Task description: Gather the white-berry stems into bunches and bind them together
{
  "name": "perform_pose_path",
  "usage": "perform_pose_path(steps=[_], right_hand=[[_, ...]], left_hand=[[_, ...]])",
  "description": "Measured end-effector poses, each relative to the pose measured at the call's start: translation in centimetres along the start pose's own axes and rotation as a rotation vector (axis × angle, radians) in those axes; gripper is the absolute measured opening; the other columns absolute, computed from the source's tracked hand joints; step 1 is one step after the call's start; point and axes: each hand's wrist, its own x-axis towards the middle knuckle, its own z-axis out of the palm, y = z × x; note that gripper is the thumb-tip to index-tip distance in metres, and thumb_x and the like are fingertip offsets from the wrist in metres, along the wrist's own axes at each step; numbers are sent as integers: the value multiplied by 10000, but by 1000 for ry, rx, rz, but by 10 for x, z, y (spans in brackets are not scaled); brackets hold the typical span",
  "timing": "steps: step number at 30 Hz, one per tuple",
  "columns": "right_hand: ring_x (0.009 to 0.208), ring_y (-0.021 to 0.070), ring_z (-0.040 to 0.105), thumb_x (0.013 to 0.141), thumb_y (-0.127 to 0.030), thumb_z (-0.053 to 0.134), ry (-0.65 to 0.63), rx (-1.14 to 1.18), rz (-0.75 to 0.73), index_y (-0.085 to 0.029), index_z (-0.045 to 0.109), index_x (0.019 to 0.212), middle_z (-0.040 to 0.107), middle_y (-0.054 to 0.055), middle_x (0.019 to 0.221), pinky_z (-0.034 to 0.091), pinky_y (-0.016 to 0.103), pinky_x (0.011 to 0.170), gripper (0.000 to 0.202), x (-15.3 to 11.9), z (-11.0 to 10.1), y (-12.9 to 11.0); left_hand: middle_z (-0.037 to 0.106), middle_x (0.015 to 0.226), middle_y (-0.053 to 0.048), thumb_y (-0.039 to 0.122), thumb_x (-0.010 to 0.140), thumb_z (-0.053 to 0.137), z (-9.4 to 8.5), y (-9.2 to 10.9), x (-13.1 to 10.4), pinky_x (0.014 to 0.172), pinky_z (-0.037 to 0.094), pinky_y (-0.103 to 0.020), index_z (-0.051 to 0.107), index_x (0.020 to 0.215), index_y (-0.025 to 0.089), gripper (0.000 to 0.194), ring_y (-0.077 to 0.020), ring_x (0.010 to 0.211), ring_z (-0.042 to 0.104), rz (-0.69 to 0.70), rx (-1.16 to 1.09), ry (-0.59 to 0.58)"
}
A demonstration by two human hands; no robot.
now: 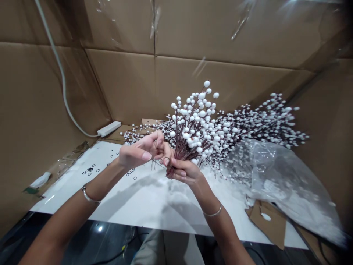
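My right hand (186, 170) is closed around the bundled brown stems of a bunch of white berry sprays (197, 117), held upright above the table. My left hand (150, 147) is beside the stems with its thumb stretched out and its other fingers bent. At those fingertips a thin dark loop (166, 159) shows, similar to the small black rings (88, 170) scattered on the white table surface (116, 198). The fingers partly hide where the loop meets the stems.
More white berry sprays (264, 117) lie behind and to the right. A clear plastic bag (286, 176) and a torn cardboard piece (268, 222) are at the right. Cardboard walls (124, 81) surround the table; a white power strip (109, 129) with its cable sits back left.
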Motion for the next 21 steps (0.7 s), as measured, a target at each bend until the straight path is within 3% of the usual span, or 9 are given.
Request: perform_pose_path(steps=[5, 11, 15, 21], right_hand=[[301, -35, 169, 716, -403, 749, 30, 75, -112, -148, 472, 735, 417, -123, 453, 166, 114, 347, 378, -1, 8, 4], [299, -14, 166, 745, -403, 720, 200, 127, -291, -182, 335, 713, 378, -133, 451, 141, 144, 353, 446, 2, 15, 5], [275, 15, 190, 725, -439, 725, 272, 112, -334, -192, 348, 720, 353, -132, 387, 108, 174, 340, 450, 8, 11, 5], [258, 27, 246, 675, -486, 751, 385, 61, -363, -186, 360, 683, 358, -118, 315, 121, 185, 345, 493, 11, 9, 6]], left_hand=[[645, 785, -117, 317, 612, 650, 2, -9, -2, 630, 356, -341, 347, 797, 204, 373, -211, 692, 518, 66, -3, 52], [660, 853, -113, 407, 627, 624, 6, -43, -1, 637, 359, -326, 393, 870, 203, 392, -180, 667, 499, 215, -148, 226], [662, 885, -113, 446, 612, 638, 5, -59, 1, 635, 374, -324, 405, 910, 208, 447, -189, 692, 526, 258, -207, 337], [639, 852, -91, 480, 586, 659, 3, -67, 4, 639, 406, -330, 417, 933, 211, 501, -203, 724, 565, 259, -285, 394]])
